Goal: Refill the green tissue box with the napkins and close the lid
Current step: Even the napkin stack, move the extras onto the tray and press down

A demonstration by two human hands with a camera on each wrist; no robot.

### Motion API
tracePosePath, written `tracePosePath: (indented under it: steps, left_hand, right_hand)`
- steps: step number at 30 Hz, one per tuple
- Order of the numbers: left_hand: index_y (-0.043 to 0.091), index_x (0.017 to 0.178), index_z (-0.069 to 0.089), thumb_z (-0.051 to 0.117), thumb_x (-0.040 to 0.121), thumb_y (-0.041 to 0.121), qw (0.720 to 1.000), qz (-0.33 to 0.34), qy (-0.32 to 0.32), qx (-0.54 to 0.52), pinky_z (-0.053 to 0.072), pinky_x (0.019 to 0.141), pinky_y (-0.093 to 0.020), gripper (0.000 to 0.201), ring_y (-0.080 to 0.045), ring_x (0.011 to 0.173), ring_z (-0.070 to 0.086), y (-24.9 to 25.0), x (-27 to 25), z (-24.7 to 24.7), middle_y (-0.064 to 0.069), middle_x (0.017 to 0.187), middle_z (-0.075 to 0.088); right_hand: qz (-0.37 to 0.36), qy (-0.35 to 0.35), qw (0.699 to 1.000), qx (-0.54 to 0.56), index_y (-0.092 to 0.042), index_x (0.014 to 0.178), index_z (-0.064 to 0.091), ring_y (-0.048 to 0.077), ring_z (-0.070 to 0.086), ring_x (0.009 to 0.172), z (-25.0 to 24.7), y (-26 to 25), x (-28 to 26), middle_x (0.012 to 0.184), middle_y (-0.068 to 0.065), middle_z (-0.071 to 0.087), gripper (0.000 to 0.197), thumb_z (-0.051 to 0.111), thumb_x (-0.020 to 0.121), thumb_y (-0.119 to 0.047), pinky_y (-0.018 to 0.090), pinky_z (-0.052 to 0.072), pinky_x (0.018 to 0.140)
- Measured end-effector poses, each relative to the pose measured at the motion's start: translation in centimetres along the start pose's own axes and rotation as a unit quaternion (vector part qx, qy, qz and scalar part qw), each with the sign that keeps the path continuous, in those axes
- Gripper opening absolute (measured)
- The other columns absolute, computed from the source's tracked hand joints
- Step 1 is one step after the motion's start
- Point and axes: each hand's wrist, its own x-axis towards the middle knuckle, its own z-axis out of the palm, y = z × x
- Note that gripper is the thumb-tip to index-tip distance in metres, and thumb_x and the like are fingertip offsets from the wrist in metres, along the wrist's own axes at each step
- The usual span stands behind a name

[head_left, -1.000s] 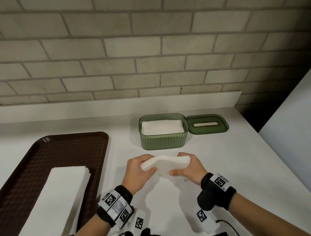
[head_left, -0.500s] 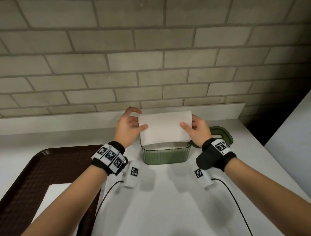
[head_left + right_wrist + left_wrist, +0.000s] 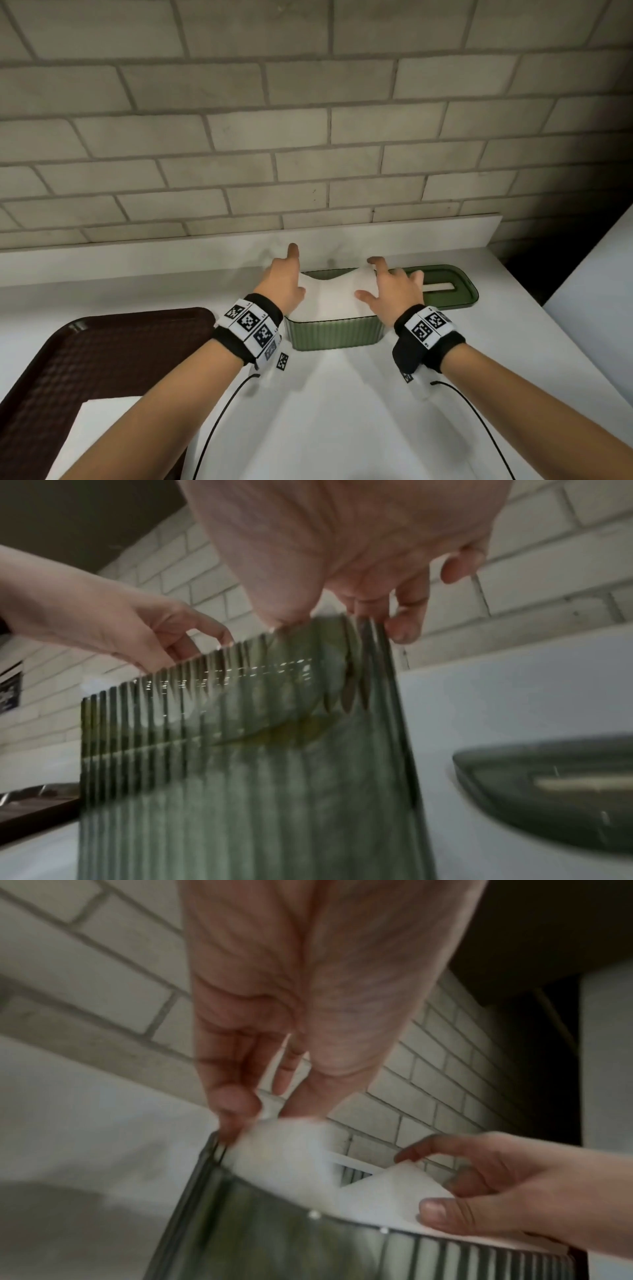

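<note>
- White surface [image 3: 342, 411] below a brick wall; brown tray [image 3: 102, 359] lower left.
- Green tissue box [image 3: 334, 334] at frame centre, lid [image 3: 459, 294] lying open to its right.
- Left hand [image 3: 282, 284] and right hand [image 3: 397, 291] pinch the napkins [image 3: 329, 294] at the box's mouth, fingers [image 3: 441, 1214] grasping each end.

Pale brick wall [image 3: 308, 137] behind a white counter [image 3: 342, 394]; dark shadowed gap [image 3: 548, 260] at right.
</note>
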Motion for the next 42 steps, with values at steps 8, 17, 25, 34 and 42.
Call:
tracePosePath:
  steps: [8, 17, 25, 34, 42]
  left_hand:
    - [0.007, 0.12, 0.059, 0.079, 0.077, 0.014, 0.977, 0.04, -0.164, 0.134, 0.054, 0.085, -0.033, 0.048, -0.03, 0.101, 0.062, 1.8, -0.4, -1.1, -0.012, 0.124, 0.048]
    - [0.001, 0.122, 0.052, 0.069, 0.08, 0.002, 0.967, 0.035, -0.19, 0.168, 0.05, 0.076, -0.028, 0.046, -0.03, 0.104, 0.062, 2.5, 1.1, 0.6, -0.016, 0.124, 0.051]
    - [0.004, 0.125, 0.057, 0.08, 0.078, 0.026, 0.993, 0.042, -0.105, 0.031, 0.046, 0.079, -0.027, 0.057, -0.026, 0.103, 0.06, 0.8, -2.8, -3.9, -0.012, 0.122, 0.058]
    - [0.012, 0.104, 0.067, 0.071, 0.083, 0.007, 0.987, -0.096, -0.002, -0.132, 0.058, 0.066, -0.022, 0.022, -0.008, 0.056, 0.071, -7.0, -20.3, -10.2, -0.001, 0.075, 0.074]
    - [0.025, 0.116, 0.063, 0.073, 0.073, 0.058, 0.966, -0.246, -0.032, 0.071, 0.05, 0.09, -0.029, 0.055, -0.013, 0.104, 0.061, -14.7, -28.3, -3.4, 0.005, 0.121, 0.063]
  right_hand:
    - [-0.104, -0.095, 0.987, 0.083, -0.014, 0.104, 0.061, 0.019, 0.055, 0.093, -2.4, -1.3, -0.2, 0.12, 0.006, 0.048, 0.033, 0.076, 0.078, -0.028, 0.026, 0.045, 0.078]
    - [-0.093, -0.241, 0.962, -0.088, -0.005, 0.113, 0.06, 0.03, 0.063, 0.104, -1.8, -2.8, 3.2, 0.113, 0.014, 0.063, 0.052, 0.078, 0.076, -0.036, 0.033, 0.053, 0.084]
    - [-0.075, -0.181, 0.98, -0.036, -0.014, 0.125, 0.057, 0.026, 0.058, 0.11, -4.6, -2.8, 1.5, 0.124, 0.006, 0.058, 0.063, 0.072, 0.073, -0.046, 0.035, 0.052, 0.091]
    - [-0.206, -0.155, 0.958, 0.122, -0.024, 0.11, 0.066, 0.012, 0.053, 0.088, -3.6, -8.9, -7.4, 0.109, -0.002, 0.061, 0.037, 0.076, 0.078, -0.039, 0.029, 0.046, 0.079]
    - [-0.438, -0.232, 0.852, 0.17, -0.022, 0.122, 0.063, 0.016, 0.053, 0.12, 4.7, -20.4, -13.0, 0.13, -0.003, 0.059, 0.037, 0.07, 0.085, -0.025, 0.033, 0.041, 0.104]
